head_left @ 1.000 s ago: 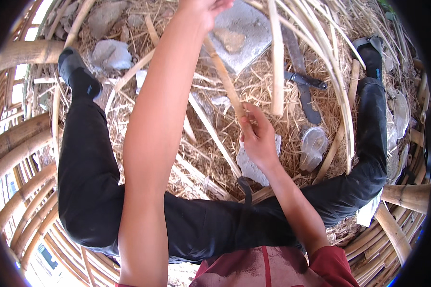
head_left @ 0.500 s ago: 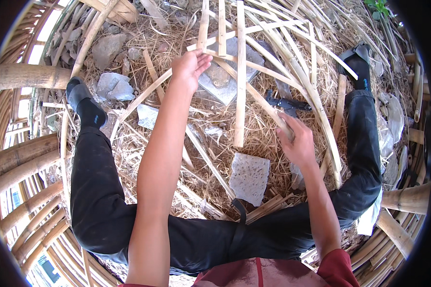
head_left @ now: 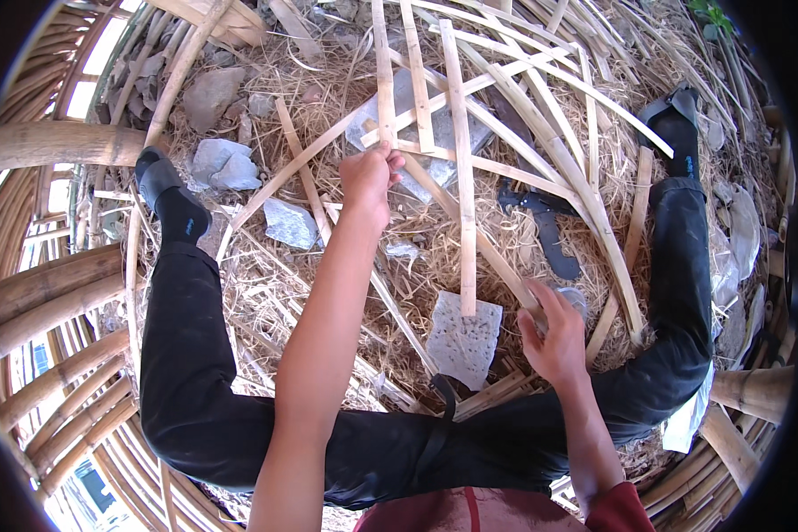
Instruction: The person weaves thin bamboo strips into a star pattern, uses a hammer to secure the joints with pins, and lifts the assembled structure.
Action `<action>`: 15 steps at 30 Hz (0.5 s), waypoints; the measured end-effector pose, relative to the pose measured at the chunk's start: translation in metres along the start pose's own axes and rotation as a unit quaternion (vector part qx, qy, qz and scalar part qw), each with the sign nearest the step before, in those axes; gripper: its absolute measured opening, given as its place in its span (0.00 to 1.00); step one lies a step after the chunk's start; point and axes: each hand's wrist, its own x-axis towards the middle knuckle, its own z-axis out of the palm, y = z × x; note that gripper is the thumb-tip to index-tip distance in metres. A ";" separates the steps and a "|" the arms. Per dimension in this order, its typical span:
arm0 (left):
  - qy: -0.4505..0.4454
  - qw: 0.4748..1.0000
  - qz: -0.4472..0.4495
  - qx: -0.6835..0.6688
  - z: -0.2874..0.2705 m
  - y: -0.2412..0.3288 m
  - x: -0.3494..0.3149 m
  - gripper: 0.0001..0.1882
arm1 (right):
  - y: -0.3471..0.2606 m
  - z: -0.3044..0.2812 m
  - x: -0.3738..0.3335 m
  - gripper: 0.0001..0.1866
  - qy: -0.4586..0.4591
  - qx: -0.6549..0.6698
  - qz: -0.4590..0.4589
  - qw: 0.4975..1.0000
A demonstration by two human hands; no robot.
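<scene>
My left hand is closed, pinching a bamboo strip near its lower end, where other strips cross it. More flat strips lie alongside, including a long pale bamboo strip whose near end hangs over a rough grey block. Between thumb and fingers, my right hand holds the near end of a thicker bamboo stick. That stick slants up and left, passing under the crossed strips. Beneath them a flat stone slab shows in part.
A dark tool with a curved handle lies on the straw right of the stick. Stones sit near my left foot. Long woven strips arc along the right. Bamboo poles stand at both sides. My legs flank the work.
Both hands have moved nearer to me, drawing the crossed strips and the thicker stick along. The long pale strip's near end now overlaps the grey block. More of the dark tool shows.
</scene>
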 end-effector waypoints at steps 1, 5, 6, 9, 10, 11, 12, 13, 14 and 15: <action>0.006 1.000 0.007 0.005 -0.003 0.001 0.000 0.08 | 0.001 -0.001 -0.004 0.23 -0.008 0.003 0.010 1.000; 0.011 1.000 0.016 -0.013 0.000 -0.003 0.006 0.09 | 0.014 -0.010 -0.020 0.23 -0.008 0.001 0.023 1.000; 0.011 1.000 0.018 -0.015 0.001 -0.002 0.007 0.09 | 0.015 -0.014 -0.023 0.23 -0.003 0.001 0.030 1.000; 0.015 1.000 0.019 -0.008 0.002 0.000 0.008 0.11 | 0.024 -0.026 -0.016 0.22 0.012 -0.008 -0.006 1.000; 0.016 1.000 0.017 -0.009 0.001 0.001 0.008 0.11 | 0.027 -0.029 -0.010 0.22 0.017 -0.013 -0.027 0.999; 0.016 1.000 0.013 -0.013 0.001 0.000 0.008 0.11 | 0.029 -0.032 -0.004 0.21 0.022 -0.033 -0.016 0.999; 0.013 1.000 0.009 -0.010 0.000 0.000 0.009 0.12 | 0.030 -0.034 0.003 0.21 0.026 -0.053 -0.005 0.998; 0.011 1.000 0.006 -0.007 -0.002 0.001 0.011 0.12 | 0.033 -0.035 0.009 0.21 0.030 -0.072 0.006 0.997; 0.010 1.000 0.003 -0.005 -0.002 0.001 0.012 0.12 | 0.040 -0.036 0.015 0.22 0.037 -0.073 -0.001 0.997; 0.007 1.000 0.000 -0.002 -0.002 0.001 0.013 0.13 | 0.041 -0.037 0.020 0.22 0.037 -0.065 -0.001 0.997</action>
